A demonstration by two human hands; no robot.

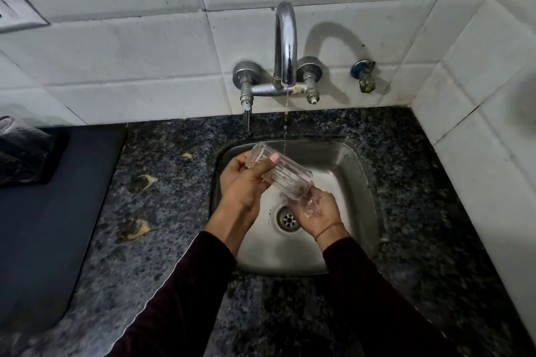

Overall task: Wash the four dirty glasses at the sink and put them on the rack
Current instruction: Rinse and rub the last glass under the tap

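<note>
Gripping a ribbed glass (282, 175) tilted over the sink (364, 182), left hand (243, 180) fingers wrapped round it, right hand (320, 211) fingers curled on its lower end, thin stream from the tap (285, 43) just beside.

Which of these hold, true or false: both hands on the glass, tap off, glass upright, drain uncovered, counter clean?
1. Both hands hold the glass. True: the left hand has its grip on one end of the ribbed glass, the right hand on the other.
2. The tap is off. False: a thin stream runs from the faucet into the sink.
3. The glass stands upright. False: it lies tilted across the basin, held above it.
4. The drain is uncovered. True: the drain shows between the wrists.
5. The counter is clean. False: yellowish scraps lie on the countertop left of the sink.
</note>
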